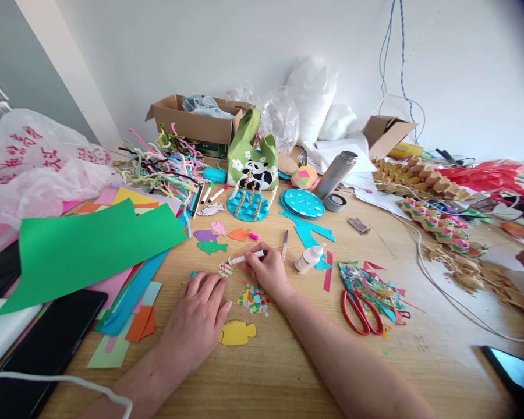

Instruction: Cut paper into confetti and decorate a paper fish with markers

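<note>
My right hand (264, 270) grips a white marker (247, 257), its tip at a small striped paper fish (226, 267). Flat on the table, with fingers stretched out, my left hand (198, 308) reaches that fish's lower edge. A blue paper piece shows partly from behind the left fingers. Beside the left thumb lies a yellow paper fish (239, 333), and between the hands is a pile of coloured paper dots (254, 298). Above sit purple (205, 235), green (212, 247), orange (239, 234) and pink (219, 228) paper fish. A glue bottle (308, 259) stands right of my right hand.
Red-handled scissors (361, 314) lie against paper scraps (375, 285) on the right. Coloured paper sheets (91, 250) cover the left side beside a black phone (65, 343). Behind are a panda bag (253, 157), a metal flask (335, 174) and a cardboard box (192, 125). A white cable (436, 297) crosses the right.
</note>
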Demonstrator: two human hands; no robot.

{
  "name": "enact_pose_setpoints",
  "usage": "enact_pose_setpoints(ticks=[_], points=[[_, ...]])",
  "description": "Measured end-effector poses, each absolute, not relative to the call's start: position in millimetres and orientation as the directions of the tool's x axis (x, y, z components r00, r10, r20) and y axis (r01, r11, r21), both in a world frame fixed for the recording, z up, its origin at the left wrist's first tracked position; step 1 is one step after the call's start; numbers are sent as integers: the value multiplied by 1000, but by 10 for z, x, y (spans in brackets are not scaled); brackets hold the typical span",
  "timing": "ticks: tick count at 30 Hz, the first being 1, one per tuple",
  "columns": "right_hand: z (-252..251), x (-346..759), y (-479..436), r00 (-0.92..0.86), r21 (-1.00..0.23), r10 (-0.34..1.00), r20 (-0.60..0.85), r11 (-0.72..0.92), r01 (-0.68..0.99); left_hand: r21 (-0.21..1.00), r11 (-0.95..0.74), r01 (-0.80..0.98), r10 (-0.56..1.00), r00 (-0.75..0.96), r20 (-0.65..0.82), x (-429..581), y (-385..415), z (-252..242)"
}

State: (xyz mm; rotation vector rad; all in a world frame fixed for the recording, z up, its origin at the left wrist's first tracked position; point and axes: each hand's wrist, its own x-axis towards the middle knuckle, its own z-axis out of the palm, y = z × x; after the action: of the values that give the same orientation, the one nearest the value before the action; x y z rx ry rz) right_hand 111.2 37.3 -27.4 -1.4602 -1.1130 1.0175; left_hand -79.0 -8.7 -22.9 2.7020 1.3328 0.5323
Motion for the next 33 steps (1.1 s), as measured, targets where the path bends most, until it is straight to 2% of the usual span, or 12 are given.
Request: enact_pose_setpoints(ticks=[23, 33], points=[[-249, 1110, 357, 211, -985, 975, -73, -104, 140, 219, -619, 754, 780, 556, 288, -790, -89, -239], [-259, 1111, 341, 255, -995, 966, -42, -63, 73, 196, -622, 758, 778, 570, 266, -789, -85, -225]])
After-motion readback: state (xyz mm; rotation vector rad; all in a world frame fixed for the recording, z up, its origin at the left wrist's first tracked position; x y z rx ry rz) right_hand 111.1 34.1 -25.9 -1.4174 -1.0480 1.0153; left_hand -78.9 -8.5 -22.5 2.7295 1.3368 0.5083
